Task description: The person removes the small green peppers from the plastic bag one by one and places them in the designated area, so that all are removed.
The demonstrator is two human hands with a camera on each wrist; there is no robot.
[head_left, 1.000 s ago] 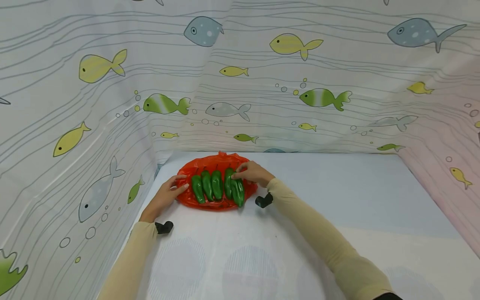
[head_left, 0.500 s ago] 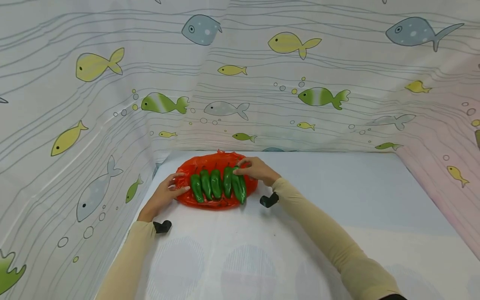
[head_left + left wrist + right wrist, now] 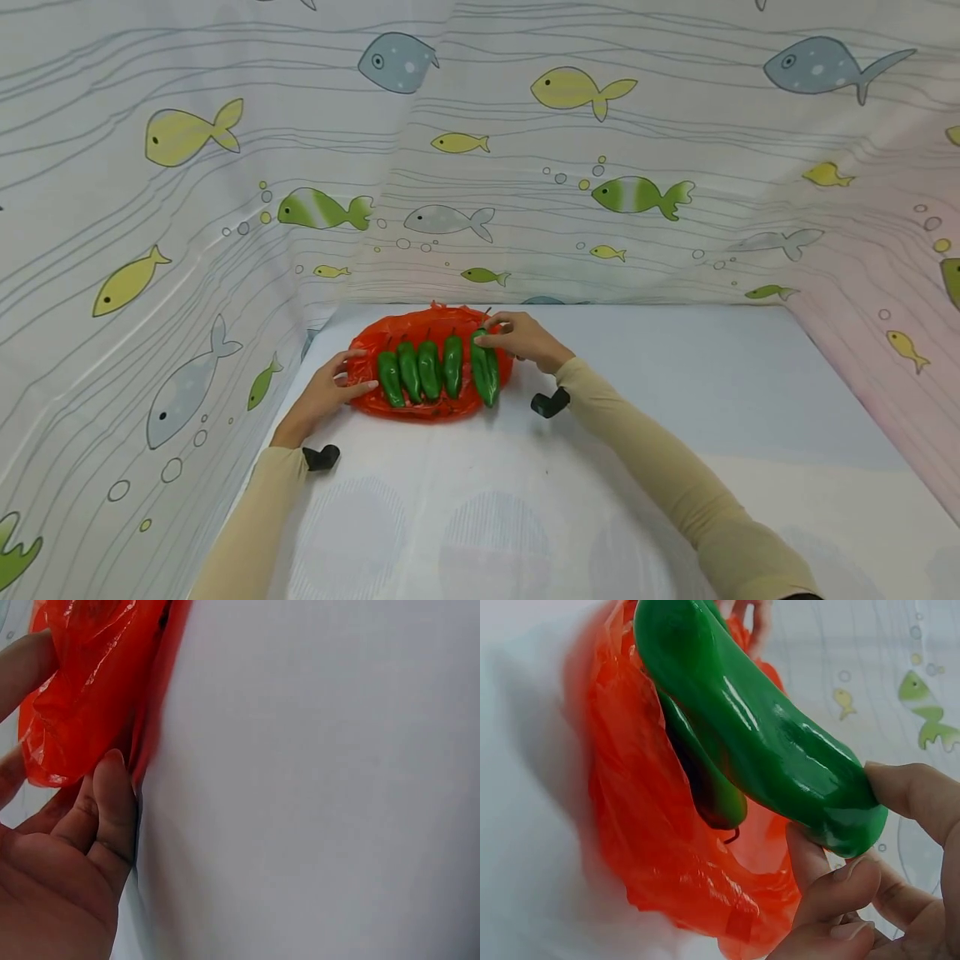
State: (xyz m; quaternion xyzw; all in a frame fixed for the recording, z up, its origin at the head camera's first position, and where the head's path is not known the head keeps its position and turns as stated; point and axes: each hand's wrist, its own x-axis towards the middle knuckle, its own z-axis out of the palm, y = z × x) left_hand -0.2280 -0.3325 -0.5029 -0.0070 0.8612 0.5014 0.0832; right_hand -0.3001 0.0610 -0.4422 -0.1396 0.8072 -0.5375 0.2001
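Observation:
Several glossy green peppers (image 3: 429,371) lie side by side in a red plastic bag (image 3: 367,408) at the back of the table. My right hand (image 3: 527,337) pinches the rightmost pepper (image 3: 757,735) near its upper end between thumb and fingers. That pepper tilts over the bag's right part; another pepper (image 3: 724,799) shows behind it in the right wrist view. At the bag's left edge, my left hand (image 3: 318,396) holds the plastic, with the bag (image 3: 97,697) between its thumb and fingers. The left fingertips are partly hidden by the bag.
A white table (image 3: 637,400) with pale printed circles extends in front and to the right. Behind and at both sides hangs a fish-print curtain (image 3: 525,183). A black wrist mount (image 3: 551,402) sits under the right wrist, another mount (image 3: 322,457) at the left.
My right hand has shifted slightly right with the pepper, and a gap has opened between it and the other peppers. The left hand stays at the bag's edge.

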